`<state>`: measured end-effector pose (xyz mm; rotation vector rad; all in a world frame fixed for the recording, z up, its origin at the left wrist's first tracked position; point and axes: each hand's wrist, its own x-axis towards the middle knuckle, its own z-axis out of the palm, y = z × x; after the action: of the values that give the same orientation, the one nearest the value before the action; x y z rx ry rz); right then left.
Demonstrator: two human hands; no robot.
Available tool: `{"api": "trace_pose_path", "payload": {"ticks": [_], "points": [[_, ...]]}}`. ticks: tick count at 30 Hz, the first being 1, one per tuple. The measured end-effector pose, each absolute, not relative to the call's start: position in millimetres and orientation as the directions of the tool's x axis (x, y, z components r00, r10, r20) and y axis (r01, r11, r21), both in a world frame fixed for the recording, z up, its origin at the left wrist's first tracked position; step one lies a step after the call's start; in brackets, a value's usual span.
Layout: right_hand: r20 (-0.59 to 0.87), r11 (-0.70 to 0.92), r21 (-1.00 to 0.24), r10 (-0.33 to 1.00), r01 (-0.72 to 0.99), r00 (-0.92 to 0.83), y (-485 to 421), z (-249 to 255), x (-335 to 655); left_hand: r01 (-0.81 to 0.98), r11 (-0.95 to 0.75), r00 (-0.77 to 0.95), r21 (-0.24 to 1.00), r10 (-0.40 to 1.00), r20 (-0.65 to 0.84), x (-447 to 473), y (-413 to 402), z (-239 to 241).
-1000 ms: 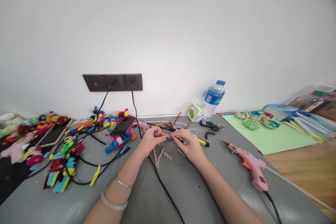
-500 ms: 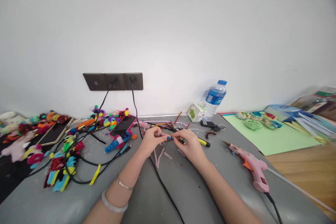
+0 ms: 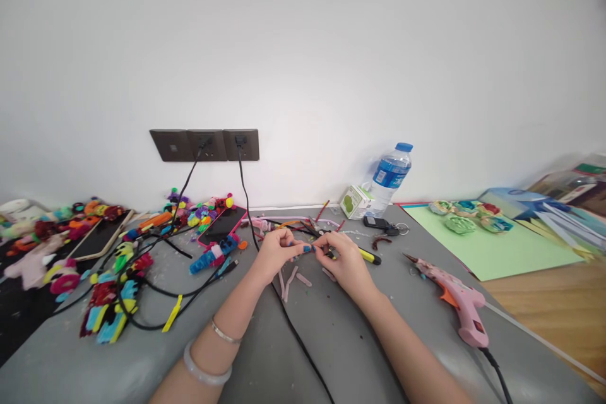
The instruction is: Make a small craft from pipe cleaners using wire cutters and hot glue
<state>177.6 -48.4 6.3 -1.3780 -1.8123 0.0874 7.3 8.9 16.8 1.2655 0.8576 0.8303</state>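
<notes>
My left hand (image 3: 277,255) and my right hand (image 3: 343,261) meet over the middle of the grey table (image 3: 331,341), fingertips pinched together on a small dark craft piece (image 3: 310,248) that I cannot make out clearly. Both hands have blue-painted nails. Short pink pipe-cleaner pieces (image 3: 290,279) lie just below them. A yellow-and-black cutter (image 3: 367,256) lies right behind my right hand. A black cable (image 3: 296,336) runs under my left hand toward me.
A pink glue gun (image 3: 457,304) lies at the right. A water bottle (image 3: 391,175), a small carton (image 3: 355,201) and keys (image 3: 381,225) stand behind. Colourful pipe-cleaner figures (image 3: 111,303), a pink-cased phone (image 3: 221,226) and cables fill the left. Green paper (image 3: 492,246) lies far right.
Both hands stay pinched together on the small piece; the fingers shift only slightly. The view has drifted a little.
</notes>
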Motion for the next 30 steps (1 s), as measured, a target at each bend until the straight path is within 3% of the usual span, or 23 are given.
{"api": "trace_pose_path", "payload": {"ticks": [10,19,25,30], "points": [[0.584,0.405,-0.534,0.811,0.742,-0.022,-49,7,180,-0.032,0.132,0.512,0.991,0.853,-0.097,7,8,15],[0.464,0.341,-0.755,0.882,0.56,0.088,-49,6,187,-0.012,0.131,0.548,0.991,0.83,-0.103,4,9,18],[0.445,0.352,-0.736,0.895,0.578,0.021,-49,8,187,0.216,-0.127,0.575,0.968,0.818,-0.021,-11,9,27],[0.408,0.322,-0.705,0.913,0.632,-0.01,-49,9,188,0.454,-0.372,0.593,0.81,0.804,0.037,-21,6,32]]}}
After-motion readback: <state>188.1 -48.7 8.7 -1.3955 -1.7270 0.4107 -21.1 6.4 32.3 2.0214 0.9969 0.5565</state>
